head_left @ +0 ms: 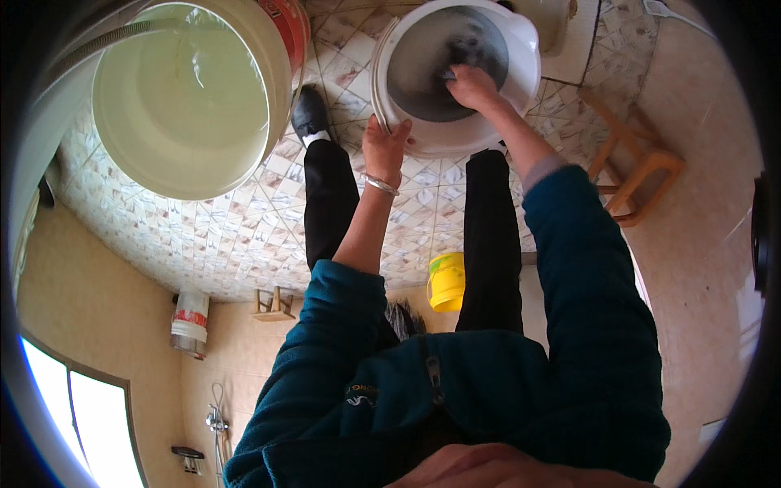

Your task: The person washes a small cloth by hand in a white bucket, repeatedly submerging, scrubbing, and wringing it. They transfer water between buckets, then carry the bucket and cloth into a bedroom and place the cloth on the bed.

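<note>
Here is the white basin [525, 61], ahead of the person over the tiled floor [415, 215], its rim close to circular, so no long axis to speak of; inside it sits cloudy grey water [411, 57], a darker patch [472, 39] toward the far side, and whether that is cloth or murk I cannot tell!

In from the right comes the right hand [474, 88], over the near-right rim and down at the surface; its fingers are bent and close together, the tips beside a small bluish-grey bit; whether they pinch it, I cannot tell. And here is the relation that counts: the dark patch lies just beyond those fingertips, toward the far rim; the right hand is plainly the nearer of the two.

Over at the near-left rim, the left hand [384, 153] has the basin's edge clasped, thumb apart from the fingers, a bracelet [381, 185] at the wrist.

Further out, to the left, a big cream tub [118, 146] of clear water, a ribbed hose [122, 34] across its far-left rim; a red bucket [283, 34] just behind it; a dark shoe [308, 114] between tub and basin; toward the floor's right edge, a wooden stool [663, 167]; by the floor's back edge, a yellow bucket [446, 285].
</note>
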The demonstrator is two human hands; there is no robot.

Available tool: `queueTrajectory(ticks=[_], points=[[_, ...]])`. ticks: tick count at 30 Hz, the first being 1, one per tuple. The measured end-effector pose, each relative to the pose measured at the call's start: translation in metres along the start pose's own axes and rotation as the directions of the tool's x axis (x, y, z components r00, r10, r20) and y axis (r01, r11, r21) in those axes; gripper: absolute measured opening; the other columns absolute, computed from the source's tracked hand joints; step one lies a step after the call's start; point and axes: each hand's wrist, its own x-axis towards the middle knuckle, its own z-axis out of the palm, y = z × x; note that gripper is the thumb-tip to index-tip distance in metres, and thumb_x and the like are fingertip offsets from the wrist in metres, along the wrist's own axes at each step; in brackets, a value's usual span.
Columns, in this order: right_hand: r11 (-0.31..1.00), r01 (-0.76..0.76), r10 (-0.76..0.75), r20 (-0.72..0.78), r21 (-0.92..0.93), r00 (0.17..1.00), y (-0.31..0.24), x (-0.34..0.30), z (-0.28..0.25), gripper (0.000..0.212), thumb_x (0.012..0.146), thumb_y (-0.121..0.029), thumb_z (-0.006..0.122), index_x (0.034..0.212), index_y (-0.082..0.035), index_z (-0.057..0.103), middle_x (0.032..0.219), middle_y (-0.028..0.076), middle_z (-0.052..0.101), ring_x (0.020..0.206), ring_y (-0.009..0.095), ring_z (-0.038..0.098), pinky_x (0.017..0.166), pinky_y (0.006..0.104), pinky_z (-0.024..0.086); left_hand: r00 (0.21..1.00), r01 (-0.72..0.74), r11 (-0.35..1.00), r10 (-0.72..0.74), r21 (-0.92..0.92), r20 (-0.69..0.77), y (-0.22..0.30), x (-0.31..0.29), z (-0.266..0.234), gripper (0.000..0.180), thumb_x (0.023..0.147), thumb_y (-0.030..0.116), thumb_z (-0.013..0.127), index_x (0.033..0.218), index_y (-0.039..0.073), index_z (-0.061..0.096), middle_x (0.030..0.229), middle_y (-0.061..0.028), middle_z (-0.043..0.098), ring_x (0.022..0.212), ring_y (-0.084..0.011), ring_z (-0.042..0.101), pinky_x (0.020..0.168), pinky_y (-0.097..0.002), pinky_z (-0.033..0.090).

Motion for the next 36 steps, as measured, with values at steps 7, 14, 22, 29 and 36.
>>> queueTrajectory(ticks=[7,14,22,29,36], points=[[0.599,0.147,-0.106,-0.104,0.787,0.989,-0.054,-0.066,0.010,0.027,0.082,-0.020,0.055,0.101,-0.002,0.059,0.089,0.009,0.062,0.080,0.019,0.056,0.071,0.0301,0.044,0.982,-0.174,0.977,0.182,0.126,-0.053,0.033,-0.018,0.030,0.018,0.087,0.017,0.063,0.089,0.002,0.054,0.069,-0.0017,0.058,0.050,-0.0075,0.052,0.042,-0.0234,0.044],[0.644,0.338,-0.270,0.209,-0.687,0.940,0.012,-0.037,0.005,0.027,0.084,-0.018,0.052,0.104,-0.012,0.067,0.105,0.006,0.063,0.102,0.029,0.055,0.083,0.0389,0.044,0.972,-0.204,0.950,0.224,0.235,-0.064,0.045,-0.020,0.032,0.021,0.086,0.017,0.064,0.087,0.000,0.052,0.059,-0.0050,0.054,0.041,-0.0102,0.050,0.037,-0.0260,0.040],[0.792,0.476,-0.479,0.093,-0.383,0.873,-0.029,-0.002,-0.058,0.019,0.085,-0.021,0.050,0.098,-0.016,0.064,0.119,0.005,0.055,0.123,0.025,0.041,0.101,0.0368,0.037,0.932,-0.304,0.864,0.358,0.402,-0.064,0.043,-0.007,0.023,0.024,0.083,0.015,0.065,0.077,-0.001,0.048,0.061,-0.0158,0.055,0.050,-0.0246,0.051,0.051,-0.0348,0.042],[0.262,0.479,-0.748,0.137,-0.838,0.650,-0.007,0.015,-0.144,0.024,0.078,-0.017,0.055,0.101,-0.017,0.064,0.117,0.001,0.054,0.115,0.018,0.045,0.094,0.0335,0.035,0.913,-0.363,0.838,0.408,0.408,-0.025,0.045,0.000,0.023,0.020,0.087,0.018,0.062,0.085,0.001,0.052,0.063,-0.0040,0.056,0.044,-0.0083,0.050,0.038,-0.0240,0.040],[0.918,-0.077,0.083,-0.002,-0.390,0.997,0.010,-0.066,-0.030,0.021,0.079,-0.016,0.054,0.094,-0.006,0.066,0.105,0.012,0.062,0.105,0.027,0.055,0.087,0.0352,0.045,0.920,-0.299,0.838,0.380,0.457,-0.093,0.042,-0.001,0.027,0.025,0.086,0.022,0.065,0.078,0.002,0.051,0.060,-0.0042,0.055,0.044,-0.0090,0.048,0.039,-0.0255,0.038]])
